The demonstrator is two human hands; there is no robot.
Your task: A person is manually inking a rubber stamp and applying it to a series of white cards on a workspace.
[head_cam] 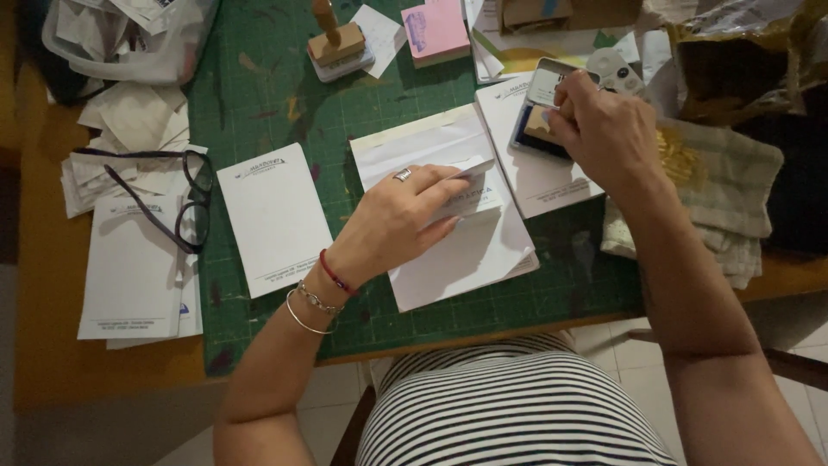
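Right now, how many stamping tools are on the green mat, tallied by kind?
Wooden-handled stamps: 2, one standing at the mat's top, one in the right hand pressed on the ink pad.
Ink pads: 1, dark blue, open.
Pink blocks: 1.
Total: 4.
The left hand rests on white envelopes.

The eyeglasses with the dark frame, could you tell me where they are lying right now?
In the head view the eyeglasses lie folded at the left, on the green cutting mat's left edge, between two white notepads, away from both hands.
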